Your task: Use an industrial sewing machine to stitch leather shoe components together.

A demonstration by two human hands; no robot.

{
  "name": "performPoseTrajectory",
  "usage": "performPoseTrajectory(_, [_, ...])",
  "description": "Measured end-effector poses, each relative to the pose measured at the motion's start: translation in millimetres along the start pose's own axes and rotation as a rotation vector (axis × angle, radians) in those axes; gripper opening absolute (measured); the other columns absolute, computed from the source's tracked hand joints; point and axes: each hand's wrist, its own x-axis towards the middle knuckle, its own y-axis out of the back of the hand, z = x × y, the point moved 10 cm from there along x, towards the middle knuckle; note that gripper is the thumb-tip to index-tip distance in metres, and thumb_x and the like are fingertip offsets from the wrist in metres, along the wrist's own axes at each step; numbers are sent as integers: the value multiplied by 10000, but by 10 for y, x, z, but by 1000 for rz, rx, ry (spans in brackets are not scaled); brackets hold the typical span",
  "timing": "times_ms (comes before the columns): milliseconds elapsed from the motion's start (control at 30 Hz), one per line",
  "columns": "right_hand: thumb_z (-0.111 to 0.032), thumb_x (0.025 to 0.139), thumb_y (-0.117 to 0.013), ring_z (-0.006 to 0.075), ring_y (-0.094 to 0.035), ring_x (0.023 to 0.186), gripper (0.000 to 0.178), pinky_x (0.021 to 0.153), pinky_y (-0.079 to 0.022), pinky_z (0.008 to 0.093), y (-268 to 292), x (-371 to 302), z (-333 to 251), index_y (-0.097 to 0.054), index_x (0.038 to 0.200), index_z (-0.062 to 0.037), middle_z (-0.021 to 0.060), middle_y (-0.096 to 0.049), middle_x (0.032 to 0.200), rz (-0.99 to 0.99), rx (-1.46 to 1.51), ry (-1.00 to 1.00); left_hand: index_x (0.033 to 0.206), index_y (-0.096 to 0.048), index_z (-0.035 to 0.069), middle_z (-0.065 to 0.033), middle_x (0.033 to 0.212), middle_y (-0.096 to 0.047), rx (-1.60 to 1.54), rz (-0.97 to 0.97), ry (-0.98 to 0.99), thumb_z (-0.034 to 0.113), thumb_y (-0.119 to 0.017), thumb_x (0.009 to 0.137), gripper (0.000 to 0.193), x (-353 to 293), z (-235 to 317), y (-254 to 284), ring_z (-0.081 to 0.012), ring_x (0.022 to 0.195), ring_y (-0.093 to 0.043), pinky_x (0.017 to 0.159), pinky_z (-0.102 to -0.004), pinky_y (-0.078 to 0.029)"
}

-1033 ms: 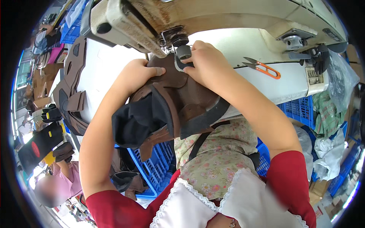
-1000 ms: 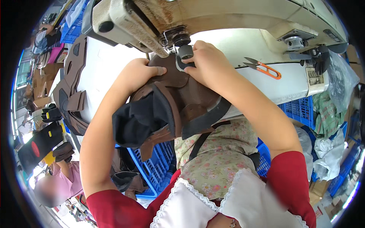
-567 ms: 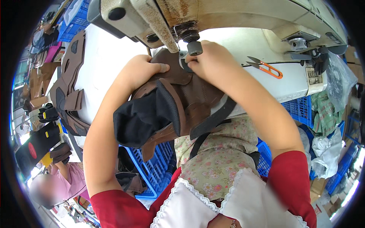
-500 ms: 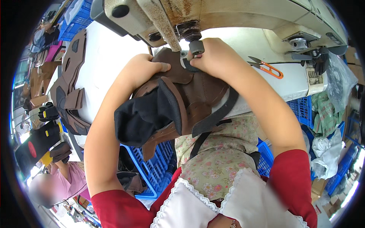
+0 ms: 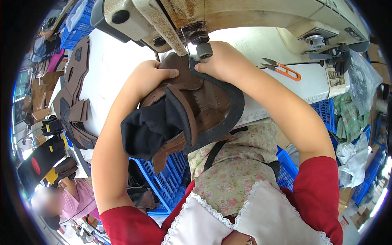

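Note:
A brown leather shoe upper [image 5: 188,81] with a bunched black fabric lining [image 5: 145,130] lies beneath the head of a sewing machine [image 5: 261,18]. My left hand [image 5: 153,77] is closed on its left edge, the thumb pressed flat on top of the leather. Beside the machine's presser foot, my right hand [image 5: 218,61] pinches the black strip [image 5: 236,102] along the upper's right edge. That strip curves round toward me and hangs down in front. The needle point is hidden behind the machine parts and my fingers.
Orange-handled thread snips [image 5: 288,72] rest on the white table [image 5: 112,61], right of my arm. Brown cut pieces [image 5: 73,98] are stacked along its left side. Below stands a blue basket [image 5: 161,179]. Another person [image 5: 79,200] sits at the far left.
My right hand has shifted slightly left, with the black strip now lying along the upper's edge instead of sticking out. The left hand still holds the leather.

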Motion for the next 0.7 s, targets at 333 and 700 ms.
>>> performPoseTrajectory(333, [-180,706,-745,325,-687,834,177,761,-544,414,15,27,-4,-713,827,-54,154,-706,842,44,-9,21,952,-721,-60,-87,796,-704,-56,33,38,339,-764,830,419,52,-116,-22,-148,686,-633,673,-303,-502])
performPoseTrajectory(700, [-342,637,-842,293,-684,832,442,786,-515,384,21,104,10,-705,899,-14,167,-709,875,-109,19,-98,919,-742,-49,-118,779,-718,-83,90,-29,355,-738,814,417,31,-65,20,-183,643,-668,635,-304,-526])
